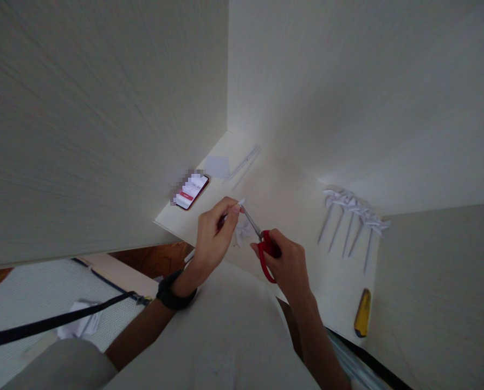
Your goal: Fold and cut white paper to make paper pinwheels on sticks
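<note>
Scissors (pixel 261 241) in right grip (blades at paper stick (pixel 232 210))

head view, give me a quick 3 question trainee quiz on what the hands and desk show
1. True or false: the right hand holds red-handled scissors.
2. What does the left hand pinch at the scissor blades? A) the phone B) a thin white paper stick C) the yellow cutter
3. Where do the finished paper pinwheels lie relative to the hands?

Key
1. True.
2. B, the white paper stick; the phone and yellow cutter lie untouched on the desk.
3. To the right, in a row on the desk, apart from both hands.
</note>
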Demonstrator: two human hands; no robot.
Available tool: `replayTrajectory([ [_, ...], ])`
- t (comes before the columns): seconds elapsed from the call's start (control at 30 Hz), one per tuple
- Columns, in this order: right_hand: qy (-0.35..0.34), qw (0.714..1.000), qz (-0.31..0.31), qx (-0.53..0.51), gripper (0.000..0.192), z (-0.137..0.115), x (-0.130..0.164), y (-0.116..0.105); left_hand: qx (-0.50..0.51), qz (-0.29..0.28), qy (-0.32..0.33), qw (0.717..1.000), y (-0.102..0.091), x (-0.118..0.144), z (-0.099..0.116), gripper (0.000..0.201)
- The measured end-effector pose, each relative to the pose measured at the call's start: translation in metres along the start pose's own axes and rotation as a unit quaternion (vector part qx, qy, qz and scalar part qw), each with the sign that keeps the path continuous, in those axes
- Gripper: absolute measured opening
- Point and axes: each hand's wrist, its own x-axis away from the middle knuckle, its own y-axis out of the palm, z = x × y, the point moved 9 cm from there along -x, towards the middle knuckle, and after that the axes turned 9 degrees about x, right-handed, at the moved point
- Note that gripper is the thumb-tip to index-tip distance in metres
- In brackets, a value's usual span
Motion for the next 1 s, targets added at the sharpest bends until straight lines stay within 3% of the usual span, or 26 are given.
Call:
replayTrajectory([
  [0.33,0.014,1.0,0.001,0.017,0.03,0.015,0.004,-0.002,0.016,-0.019,-0.03,0.999,0.005,0.001,-0.011,0.025],
  [0.5,0.047,0.998,-0.029,0.035,0.032,0.036,0.01,0.008,0.06,0.037,-0.041,0.997,-0.011,-0.003,-0.019,0.026],
  [0.67,0.147,0.973,-0.114,0.134,0.029,0.099,0.014,0.049,0.087,0.05,-0.035,0.994,-0.015,-0.006,-0.018,0.03],
  [0.83,0.204,0.956,-0.127,0.169,0.023,0.168,0.021,0.092,0.121,0.025,-0.041,0.992,-0.009,-0.004,-0.02,0.026],
  [1.0,0.253,0.94,-0.112,0.199,0.026,0.209,0.036,0.111,0.142,0.036,-0.045,0.988,-0.013,-0.004,-0.026,0.019],
])
